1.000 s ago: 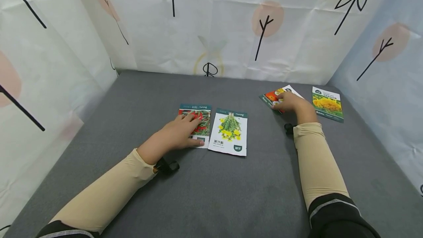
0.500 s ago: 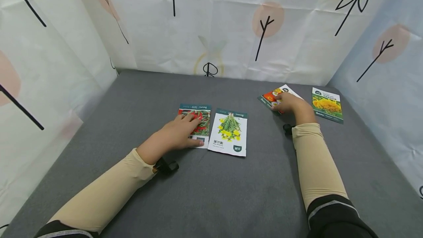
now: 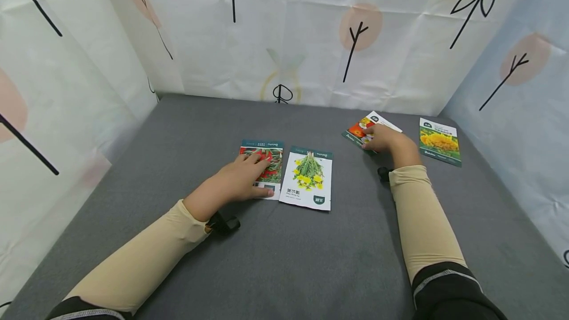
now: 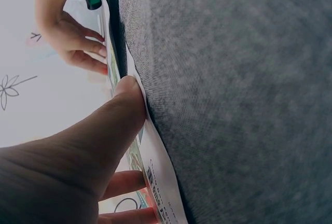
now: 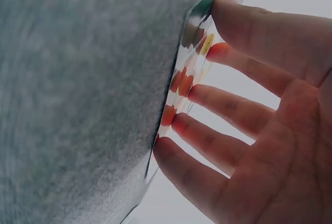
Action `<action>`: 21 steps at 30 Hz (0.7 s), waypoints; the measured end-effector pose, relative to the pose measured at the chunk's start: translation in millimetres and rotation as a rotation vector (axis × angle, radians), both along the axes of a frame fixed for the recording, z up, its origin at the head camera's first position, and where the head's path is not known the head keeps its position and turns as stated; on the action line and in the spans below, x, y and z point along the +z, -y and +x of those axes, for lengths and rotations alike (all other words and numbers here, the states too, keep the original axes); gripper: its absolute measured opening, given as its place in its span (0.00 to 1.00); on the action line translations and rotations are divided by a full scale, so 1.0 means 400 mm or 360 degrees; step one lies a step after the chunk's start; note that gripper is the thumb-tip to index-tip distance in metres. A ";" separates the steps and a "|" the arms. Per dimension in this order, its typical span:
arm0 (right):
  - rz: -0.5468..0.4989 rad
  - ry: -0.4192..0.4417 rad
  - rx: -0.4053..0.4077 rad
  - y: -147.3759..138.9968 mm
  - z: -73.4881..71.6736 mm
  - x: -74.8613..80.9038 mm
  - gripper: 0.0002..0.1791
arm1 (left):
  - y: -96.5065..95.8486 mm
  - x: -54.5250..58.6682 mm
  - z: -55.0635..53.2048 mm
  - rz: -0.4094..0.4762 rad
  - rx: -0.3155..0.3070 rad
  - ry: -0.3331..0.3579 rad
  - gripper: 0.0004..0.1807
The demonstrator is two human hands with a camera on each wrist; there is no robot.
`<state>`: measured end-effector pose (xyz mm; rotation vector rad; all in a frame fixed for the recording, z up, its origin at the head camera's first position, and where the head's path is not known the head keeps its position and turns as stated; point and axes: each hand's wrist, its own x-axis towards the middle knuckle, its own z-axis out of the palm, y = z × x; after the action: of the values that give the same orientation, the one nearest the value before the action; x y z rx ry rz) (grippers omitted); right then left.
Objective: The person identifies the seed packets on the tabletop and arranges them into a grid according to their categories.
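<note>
My left hand (image 3: 233, 180) rests with spread fingers on a seed packet with red chili peppers (image 3: 275, 169) on it; the left wrist view has the thumb (image 4: 129, 92) at the packet's near edge. Close beside it on the right lies a white seed packet with yellow dandelions (image 3: 306, 179). Farther back on the right, my right hand (image 3: 388, 142) presses its fingertips on a tilted seed packet with orange and white flowers (image 3: 355, 130), partly covering it. In the right wrist view the fingers (image 5: 228, 105) reach out onto that packet's printed face.
A seed packet with yellow-orange flowers (image 3: 440, 142) lies at the back right, right of my right hand. All packets lie on a grey cloth-covered table (image 3: 311, 260). White patterned cloth walls (image 3: 302, 38) rise along the table's back and sides.
My right hand has slid a little left and away from me, and the orange-flower packet has moved with it. The left hand and the other packets stay where they were.
</note>
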<state>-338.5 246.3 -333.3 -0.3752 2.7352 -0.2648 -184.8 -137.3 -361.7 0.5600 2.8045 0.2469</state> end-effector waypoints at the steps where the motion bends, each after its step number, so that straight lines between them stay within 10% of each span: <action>1: -0.0009 0.0008 -0.0001 0.001 -0.001 -0.001 0.36 | 0.000 0.000 0.000 0.0002 -0.0001 -0.0001 0.48; 21: -0.0101 0.0033 -0.0016 0.029 0.007 -0.006 0.33 | 0.003 0.003 -0.003 0.0006 -0.0007 0.0016 0.48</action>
<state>-335.8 234.7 -335.6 -0.3735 2.7140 -0.3569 -186.1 -138.4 -360.6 0.5644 2.7932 0.2539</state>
